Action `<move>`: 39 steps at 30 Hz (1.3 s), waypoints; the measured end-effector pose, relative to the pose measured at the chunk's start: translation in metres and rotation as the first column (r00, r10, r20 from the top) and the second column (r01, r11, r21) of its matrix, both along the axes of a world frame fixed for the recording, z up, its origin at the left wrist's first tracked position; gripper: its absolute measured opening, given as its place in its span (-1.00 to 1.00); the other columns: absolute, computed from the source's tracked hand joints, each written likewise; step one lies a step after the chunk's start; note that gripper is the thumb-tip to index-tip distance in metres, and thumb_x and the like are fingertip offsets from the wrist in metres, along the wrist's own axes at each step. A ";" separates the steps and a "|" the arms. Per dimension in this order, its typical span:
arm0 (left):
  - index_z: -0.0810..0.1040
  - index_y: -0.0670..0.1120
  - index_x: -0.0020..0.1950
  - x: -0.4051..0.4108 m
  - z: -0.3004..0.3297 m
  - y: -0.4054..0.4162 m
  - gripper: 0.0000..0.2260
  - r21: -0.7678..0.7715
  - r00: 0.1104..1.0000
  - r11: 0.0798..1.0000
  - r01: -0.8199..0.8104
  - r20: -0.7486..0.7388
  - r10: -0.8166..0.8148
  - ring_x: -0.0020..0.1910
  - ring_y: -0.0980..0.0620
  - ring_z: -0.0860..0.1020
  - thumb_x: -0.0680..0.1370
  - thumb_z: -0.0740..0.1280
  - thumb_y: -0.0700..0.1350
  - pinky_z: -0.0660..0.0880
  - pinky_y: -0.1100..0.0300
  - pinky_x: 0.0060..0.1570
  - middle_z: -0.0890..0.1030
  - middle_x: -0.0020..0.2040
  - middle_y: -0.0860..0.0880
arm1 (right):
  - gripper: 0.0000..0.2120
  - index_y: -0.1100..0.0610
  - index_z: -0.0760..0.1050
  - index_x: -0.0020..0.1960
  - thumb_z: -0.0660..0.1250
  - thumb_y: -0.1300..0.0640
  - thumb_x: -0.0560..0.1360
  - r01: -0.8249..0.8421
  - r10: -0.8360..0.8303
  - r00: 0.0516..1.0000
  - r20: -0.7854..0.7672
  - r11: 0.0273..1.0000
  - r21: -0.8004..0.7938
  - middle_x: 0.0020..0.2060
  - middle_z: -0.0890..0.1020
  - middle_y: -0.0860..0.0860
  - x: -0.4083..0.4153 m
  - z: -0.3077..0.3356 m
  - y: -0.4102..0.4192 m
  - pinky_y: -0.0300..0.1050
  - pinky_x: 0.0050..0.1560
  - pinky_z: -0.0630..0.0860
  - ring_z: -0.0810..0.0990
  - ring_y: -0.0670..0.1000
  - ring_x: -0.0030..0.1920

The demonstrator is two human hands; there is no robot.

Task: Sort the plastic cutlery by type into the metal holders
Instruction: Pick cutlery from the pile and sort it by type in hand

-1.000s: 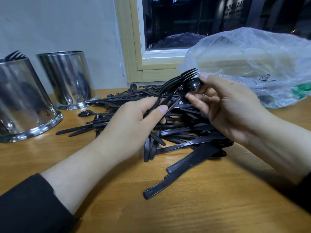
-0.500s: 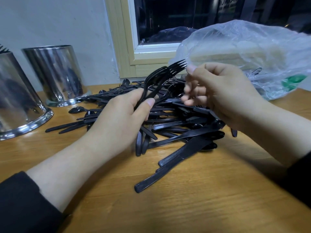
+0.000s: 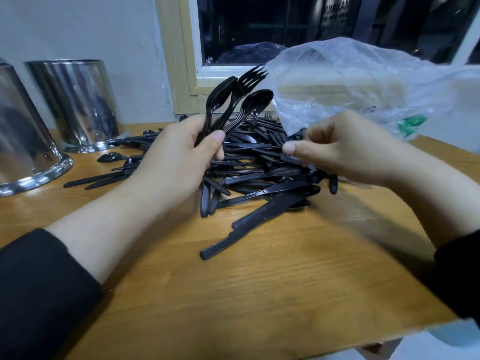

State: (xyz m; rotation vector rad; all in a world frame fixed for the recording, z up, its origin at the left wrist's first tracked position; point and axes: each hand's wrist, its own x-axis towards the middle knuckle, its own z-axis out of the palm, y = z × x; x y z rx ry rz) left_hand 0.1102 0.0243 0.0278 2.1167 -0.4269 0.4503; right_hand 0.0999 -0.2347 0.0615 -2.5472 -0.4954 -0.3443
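Observation:
A pile of black plastic cutlery [image 3: 262,175] lies on the wooden table [image 3: 259,281], with knives reaching toward me. My left hand [image 3: 179,159] grips a bunch of black forks [image 3: 228,94] and a spoon [image 3: 259,100] by their handles, heads raised above the pile. My right hand [image 3: 345,149] hovers low over the pile's right side, fingers loosely curled; I see nothing between thumb and fingers. Two shiny metal holders stand at the left: the near one [image 3: 23,131] is cut off by the frame edge, the far one [image 3: 78,100] stands by the wall.
A crumpled clear plastic bag [image 3: 358,81] sits behind the pile at the right, under the window frame [image 3: 181,61]. A stray spoon [image 3: 109,157] lies near the far holder. The table's front edge [image 3: 389,336] runs at the lower right.
My right hand left the heads of the held bunch and dropped toward the pile. My left hand tilted the bunch more upright. A spoon now shows in the bunch.

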 end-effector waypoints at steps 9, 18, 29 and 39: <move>0.53 -0.03 -0.15 -0.037 0.015 -0.004 -0.73 -0.108 0.996 0.990 -0.090 0.008 0.092 -0.46 0.14 0.38 0.70 0.20 -0.03 0.30 0.13 -0.31 0.48 -0.50 0.21 | -0.50 0.03 0.63 -0.19 0.35 -0.42 0.39 0.085 -0.177 0.956 -0.235 0.931 -0.356 -0.46 0.64 -0.04 -0.036 -0.008 -0.007 -0.14 -0.32 0.52 0.55 -0.18 -0.50; 0.53 -0.08 -0.09 -0.078 0.000 -0.014 -0.78 -0.180 0.958 0.974 0.136 -0.226 -0.175 -0.50 -0.03 0.50 0.71 0.21 -0.08 0.37 0.19 -0.51 0.57 -0.38 -0.07 | -0.65 0.00 0.60 -0.17 0.42 -0.30 0.44 0.186 -0.235 0.958 -0.167 0.946 -0.264 -0.40 0.64 -0.07 -0.035 -0.033 0.006 -0.06 -0.17 0.61 0.62 -0.07 -0.31; 0.53 0.03 -0.10 -0.076 -0.009 -0.020 -0.76 -0.164 0.919 0.974 0.155 -0.337 -0.203 -0.17 -0.10 0.72 0.71 0.18 -0.15 0.70 0.04 -0.15 0.54 -0.26 -0.03 | -0.73 0.10 0.59 -0.26 0.43 -0.04 0.52 0.200 -0.216 0.949 -0.230 0.976 -0.091 -0.47 0.63 -0.06 -0.030 -0.036 0.004 -0.15 -0.33 0.50 0.51 -0.08 -0.49; 0.54 -0.02 -0.02 -0.070 -0.010 -0.017 -0.81 -0.313 0.936 0.950 0.004 -0.334 -0.114 -0.14 -0.15 0.71 0.72 0.18 -0.15 0.70 0.05 -0.15 0.54 -0.24 -0.04 | -0.78 0.11 0.63 -0.25 0.39 0.10 0.56 0.294 -0.289 0.950 -0.119 0.956 0.020 -0.46 0.66 -0.02 -0.045 -0.001 -0.019 -0.22 -0.47 0.44 0.52 -0.09 -0.52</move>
